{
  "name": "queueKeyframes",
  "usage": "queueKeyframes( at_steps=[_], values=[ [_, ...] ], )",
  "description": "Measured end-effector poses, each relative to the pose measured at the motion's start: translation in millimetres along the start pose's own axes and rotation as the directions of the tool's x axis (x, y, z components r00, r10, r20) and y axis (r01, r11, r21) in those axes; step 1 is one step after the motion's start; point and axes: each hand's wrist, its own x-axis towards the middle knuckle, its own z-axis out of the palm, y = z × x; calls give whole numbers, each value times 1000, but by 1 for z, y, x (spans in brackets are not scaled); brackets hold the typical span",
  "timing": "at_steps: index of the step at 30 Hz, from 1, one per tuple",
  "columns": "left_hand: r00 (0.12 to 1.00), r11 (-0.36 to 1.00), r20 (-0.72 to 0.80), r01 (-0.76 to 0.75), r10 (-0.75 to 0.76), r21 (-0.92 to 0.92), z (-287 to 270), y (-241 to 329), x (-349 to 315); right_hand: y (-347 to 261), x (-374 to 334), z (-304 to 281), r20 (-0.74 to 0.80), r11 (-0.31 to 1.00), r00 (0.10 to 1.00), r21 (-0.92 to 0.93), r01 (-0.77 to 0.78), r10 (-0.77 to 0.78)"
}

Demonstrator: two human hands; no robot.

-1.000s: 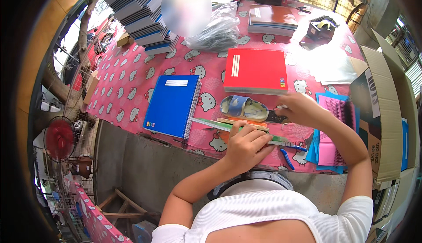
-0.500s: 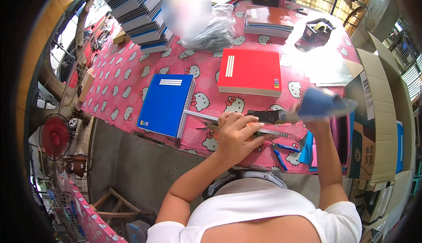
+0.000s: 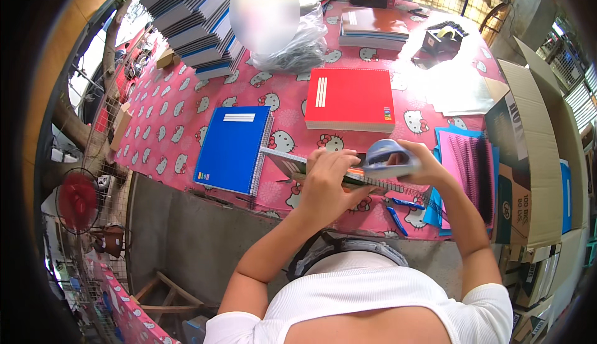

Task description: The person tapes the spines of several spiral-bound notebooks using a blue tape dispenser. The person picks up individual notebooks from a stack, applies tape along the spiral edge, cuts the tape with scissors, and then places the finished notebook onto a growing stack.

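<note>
Slipper [image 3: 392,170] has swung back from far right; right hand [image 3: 424,163] grips it beside the notebook's [image 3: 285,162] loose coil [image 3: 407,190]. Left hand [image 3: 328,179] still clamps the notebook near the table's [image 3: 242,92] front edge. Hands close, not joined; both now at the spine, slipper-coil contact unclear.

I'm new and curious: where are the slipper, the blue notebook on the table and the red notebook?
Slipper [image 3: 389,171]: head view, its lower edge.
Blue notebook [image 3: 231,151]: head view, cover's middle.
Red notebook [image 3: 350,97]: head view, cover's middle.
</note>
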Motion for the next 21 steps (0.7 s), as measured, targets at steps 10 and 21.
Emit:
queueKeyframes(
  at_steps=[10,21],
  values=[
    [984,890,-53,176,-170,421,-36,-17,-8,-14,18,7,13,812,980,559,-171,198],
    [971,950,-69,238,-229,202,-40,-36,-7,-24,53,28,6,957,995,-274,-96,102]
  ],
)
